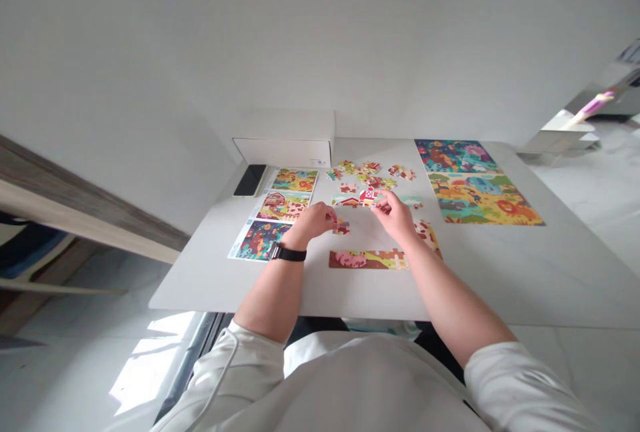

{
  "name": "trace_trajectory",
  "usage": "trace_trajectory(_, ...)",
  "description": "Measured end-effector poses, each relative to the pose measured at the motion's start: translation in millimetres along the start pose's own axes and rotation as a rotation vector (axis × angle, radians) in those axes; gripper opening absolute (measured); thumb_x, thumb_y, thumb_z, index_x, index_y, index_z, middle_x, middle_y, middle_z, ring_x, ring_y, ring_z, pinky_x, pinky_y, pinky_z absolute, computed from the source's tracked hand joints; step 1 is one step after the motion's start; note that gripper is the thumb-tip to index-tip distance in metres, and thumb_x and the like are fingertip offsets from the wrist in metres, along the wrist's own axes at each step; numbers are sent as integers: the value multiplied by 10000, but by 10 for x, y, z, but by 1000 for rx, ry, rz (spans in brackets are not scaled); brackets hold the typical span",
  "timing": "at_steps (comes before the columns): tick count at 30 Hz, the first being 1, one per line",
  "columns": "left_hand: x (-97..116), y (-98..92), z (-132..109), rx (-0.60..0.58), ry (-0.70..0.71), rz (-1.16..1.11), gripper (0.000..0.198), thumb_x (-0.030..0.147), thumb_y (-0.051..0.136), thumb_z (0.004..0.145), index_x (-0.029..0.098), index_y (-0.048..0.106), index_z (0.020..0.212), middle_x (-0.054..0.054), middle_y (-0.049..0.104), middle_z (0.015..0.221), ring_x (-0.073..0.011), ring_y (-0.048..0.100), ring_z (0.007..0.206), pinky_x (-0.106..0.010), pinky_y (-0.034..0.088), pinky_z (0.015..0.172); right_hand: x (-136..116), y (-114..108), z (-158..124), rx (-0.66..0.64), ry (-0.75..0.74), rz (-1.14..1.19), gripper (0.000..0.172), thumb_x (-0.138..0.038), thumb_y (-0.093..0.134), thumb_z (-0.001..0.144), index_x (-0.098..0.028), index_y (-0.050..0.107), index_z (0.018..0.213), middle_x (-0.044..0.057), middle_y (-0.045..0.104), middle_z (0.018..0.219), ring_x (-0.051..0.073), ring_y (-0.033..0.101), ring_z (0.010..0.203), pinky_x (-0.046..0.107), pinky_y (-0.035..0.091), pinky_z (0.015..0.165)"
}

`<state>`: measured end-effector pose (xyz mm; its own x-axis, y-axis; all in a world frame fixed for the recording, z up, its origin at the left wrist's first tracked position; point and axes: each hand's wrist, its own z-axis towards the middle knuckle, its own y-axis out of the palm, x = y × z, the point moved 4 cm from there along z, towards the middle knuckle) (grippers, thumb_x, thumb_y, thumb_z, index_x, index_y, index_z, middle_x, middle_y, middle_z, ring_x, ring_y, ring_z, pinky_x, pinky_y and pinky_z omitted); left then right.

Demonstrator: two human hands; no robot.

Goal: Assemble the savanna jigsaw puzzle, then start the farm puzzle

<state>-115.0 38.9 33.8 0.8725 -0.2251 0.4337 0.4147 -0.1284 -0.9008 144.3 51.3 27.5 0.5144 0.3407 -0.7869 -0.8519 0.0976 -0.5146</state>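
Note:
My left hand (320, 220), with a black watch on its wrist, has its fingers curled beside a small joined puzzle section (341, 227); what it pinches is too small to name. My right hand (393, 213) has its fingertips at the red barn puzzle piece (369, 197), which lies in the upper row of joined pieces. Loose puzzle pieces (373, 169) are heaped behind that row. Nearer me lies a joined strip with a pink pig (353, 259). More joined pieces (427, 235) are partly hidden by my right forearm.
The white table (280, 289) stands against a wall. A picture sheet (260, 240) and a phone (250, 181) lie on the left, with a white box (285, 151) behind. Two finished puzzles, one dark (456, 156) and one yellow (493, 202), lie on the right.

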Motion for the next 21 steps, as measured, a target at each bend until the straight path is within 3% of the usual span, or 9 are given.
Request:
trace_trajectory(3,-3,0,-4,-51,36,-60,74,265,810,830,225,853,875,-61,788,920,-217,728,827,-293,527,761,-105,11,80,-11,-11,-9,446,-312,733,926,-287,673,1367,8,783,919,206,730,785,358,611,833)
trace_trajectory(5,-26,-13,3,-24,14,-99,87,273,793,854,219,840,903,-60,787,916,-221,729,831,-304,535,776,-214,61,161,-57,-33,-27,446,-289,751,925,-289,679,1365,6,788,929,202,730,796,354,605,844)
trace_trajectory(10,-91,-132,18,325,-35,-234,356,321,818,880,218,717,1205,-83,777,1159,-226,729,966,-351,571,884,-384,315,329,-163,-61,-60,418,-216,775,915,-290,706,1320,-3,799,932,198,748,848,343,595,878)
trace_trajectory(12,-94,-150,20,387,-23,-291,426,295,826,872,235,666,1263,-84,756,1239,-225,727,1033,-349,577,886,-360,426,337,-166,-51,-75,422,-209,778,912,-284,711,1323,4,804,945,204,753,862,347,598,878)
trace_trajectory(17,-18,-137,24,337,128,-245,347,222,797,878,232,663,1198,-77,740,1210,-246,703,1149,-373,570,974,-249,601,226,-172,-80,-135,457,-247,790,922,-271,709,1371,51,817,1044,259,761,982,412,591,965)
trace_trajectory(21,-28,-85,26,266,142,-122,304,215,772,887,227,686,1178,-91,728,1192,-274,699,1127,-415,561,1015,-263,634,131,-194,-158,-303,410,-295,776,948,-240,734,1352,138,768,1245,336,699,1187,506,532,1082)
